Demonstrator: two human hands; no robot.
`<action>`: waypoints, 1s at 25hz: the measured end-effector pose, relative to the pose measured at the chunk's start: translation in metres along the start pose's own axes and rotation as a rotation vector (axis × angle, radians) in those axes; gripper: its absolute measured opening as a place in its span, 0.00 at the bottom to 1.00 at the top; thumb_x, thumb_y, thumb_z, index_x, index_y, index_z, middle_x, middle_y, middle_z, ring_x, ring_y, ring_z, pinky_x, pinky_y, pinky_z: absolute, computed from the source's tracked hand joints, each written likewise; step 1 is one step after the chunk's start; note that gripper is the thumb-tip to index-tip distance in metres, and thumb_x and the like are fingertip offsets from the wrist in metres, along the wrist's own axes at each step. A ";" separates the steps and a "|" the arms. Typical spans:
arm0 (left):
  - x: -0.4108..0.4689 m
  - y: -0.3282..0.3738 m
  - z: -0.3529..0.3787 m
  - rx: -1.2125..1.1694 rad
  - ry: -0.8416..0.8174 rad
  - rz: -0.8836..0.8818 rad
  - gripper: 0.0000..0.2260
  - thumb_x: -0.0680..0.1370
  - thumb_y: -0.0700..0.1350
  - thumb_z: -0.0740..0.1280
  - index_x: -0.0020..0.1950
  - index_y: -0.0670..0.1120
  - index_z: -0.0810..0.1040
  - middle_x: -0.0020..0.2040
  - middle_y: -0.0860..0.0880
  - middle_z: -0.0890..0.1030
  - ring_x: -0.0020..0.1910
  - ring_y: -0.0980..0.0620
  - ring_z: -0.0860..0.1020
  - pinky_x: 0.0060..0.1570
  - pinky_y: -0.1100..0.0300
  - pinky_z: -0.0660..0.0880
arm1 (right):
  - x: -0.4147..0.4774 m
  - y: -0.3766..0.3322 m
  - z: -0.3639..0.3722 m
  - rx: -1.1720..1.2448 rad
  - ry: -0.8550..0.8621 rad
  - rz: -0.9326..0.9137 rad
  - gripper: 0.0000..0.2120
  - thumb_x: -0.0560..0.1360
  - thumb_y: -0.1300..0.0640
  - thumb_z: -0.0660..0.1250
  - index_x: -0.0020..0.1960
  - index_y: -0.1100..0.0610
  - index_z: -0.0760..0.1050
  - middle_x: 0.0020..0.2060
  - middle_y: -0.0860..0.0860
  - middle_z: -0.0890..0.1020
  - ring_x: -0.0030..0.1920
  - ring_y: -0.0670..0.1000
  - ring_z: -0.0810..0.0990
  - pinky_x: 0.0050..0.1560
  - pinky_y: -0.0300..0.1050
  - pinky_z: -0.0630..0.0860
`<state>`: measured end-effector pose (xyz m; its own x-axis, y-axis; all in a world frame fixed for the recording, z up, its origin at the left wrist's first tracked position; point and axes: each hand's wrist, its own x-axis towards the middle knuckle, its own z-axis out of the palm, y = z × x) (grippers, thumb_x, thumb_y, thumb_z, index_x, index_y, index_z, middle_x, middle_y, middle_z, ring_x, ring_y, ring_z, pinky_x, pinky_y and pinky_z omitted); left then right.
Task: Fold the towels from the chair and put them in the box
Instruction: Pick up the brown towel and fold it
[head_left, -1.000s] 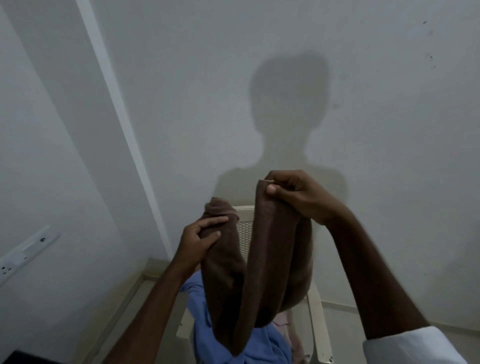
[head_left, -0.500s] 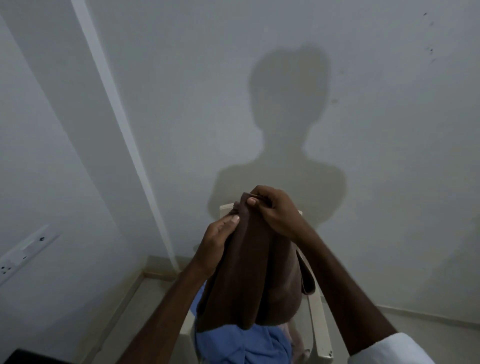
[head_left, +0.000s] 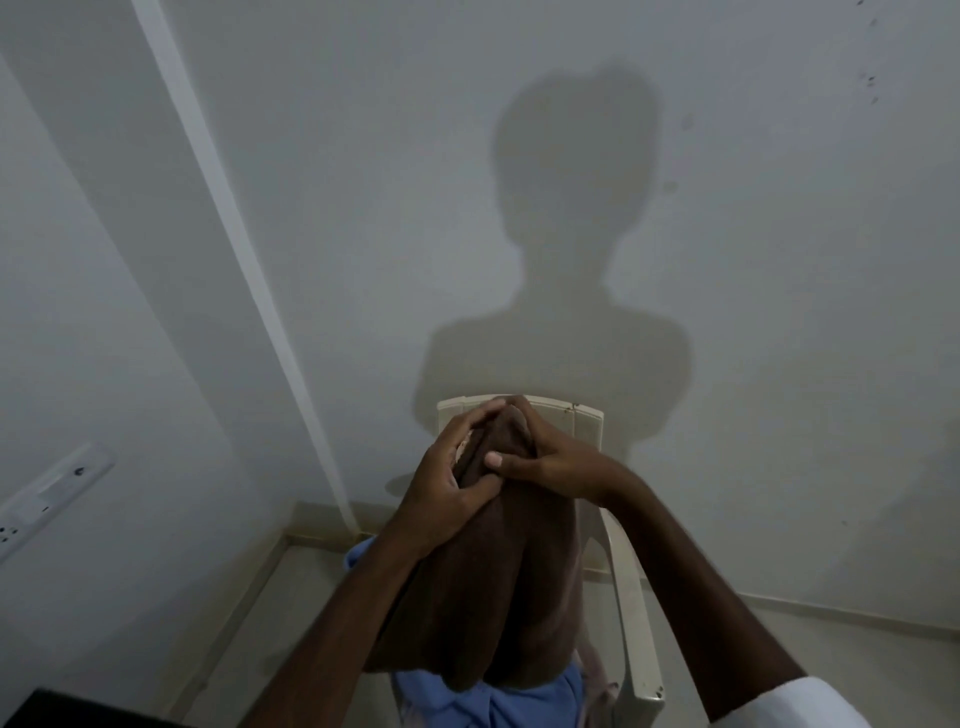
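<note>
Brown towel (head_left: 498, 597) held over chair (head_left: 576, 421).
Left hand (head_left: 447, 483) and right hand (head_left: 550, 467) clasped its top, fingers curled; blue towel (head_left: 519, 701) lay below.

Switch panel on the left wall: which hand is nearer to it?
Left. The left hand grips the brown towel on the side facing the switch panel; the right hand holds its far side.

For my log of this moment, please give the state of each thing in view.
brown towel, doubled over, hanging, top held by both hands
left hand, grips the brown towel's top
right hand, pinches the brown towel's top
blue towel, crumpled, lying on the chair
chair, upright, by the wall
</note>
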<state>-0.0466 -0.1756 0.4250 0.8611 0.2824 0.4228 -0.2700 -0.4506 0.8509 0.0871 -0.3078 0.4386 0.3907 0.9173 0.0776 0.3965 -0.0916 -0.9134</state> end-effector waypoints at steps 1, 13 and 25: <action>0.000 0.002 -0.001 0.021 -0.032 0.023 0.30 0.71 0.28 0.68 0.72 0.45 0.70 0.69 0.50 0.74 0.70 0.52 0.71 0.70 0.53 0.69 | -0.001 0.003 0.001 0.030 0.001 0.006 0.24 0.79 0.52 0.71 0.71 0.48 0.68 0.62 0.47 0.80 0.63 0.46 0.80 0.63 0.46 0.77; -0.005 -0.020 -0.025 -0.024 -0.110 -0.134 0.27 0.74 0.44 0.75 0.70 0.54 0.71 0.64 0.52 0.77 0.67 0.54 0.74 0.59 0.54 0.77 | -0.001 0.001 0.015 0.069 0.436 -0.219 0.13 0.73 0.61 0.77 0.45 0.61 0.72 0.39 0.59 0.78 0.40 0.55 0.77 0.42 0.48 0.73; -0.065 -0.093 -0.058 -0.009 0.388 -0.453 0.11 0.73 0.29 0.71 0.43 0.46 0.82 0.31 0.58 0.83 0.31 0.64 0.78 0.36 0.64 0.76 | -0.029 -0.021 -0.078 0.062 0.528 -0.257 0.11 0.77 0.64 0.72 0.47 0.59 0.69 0.37 0.51 0.72 0.39 0.47 0.72 0.38 0.39 0.68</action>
<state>-0.1021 -0.1028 0.3368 0.6714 0.7344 0.0991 0.0823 -0.2068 0.9749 0.1324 -0.3627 0.4868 0.6556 0.5881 0.4736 0.4902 0.1456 -0.8593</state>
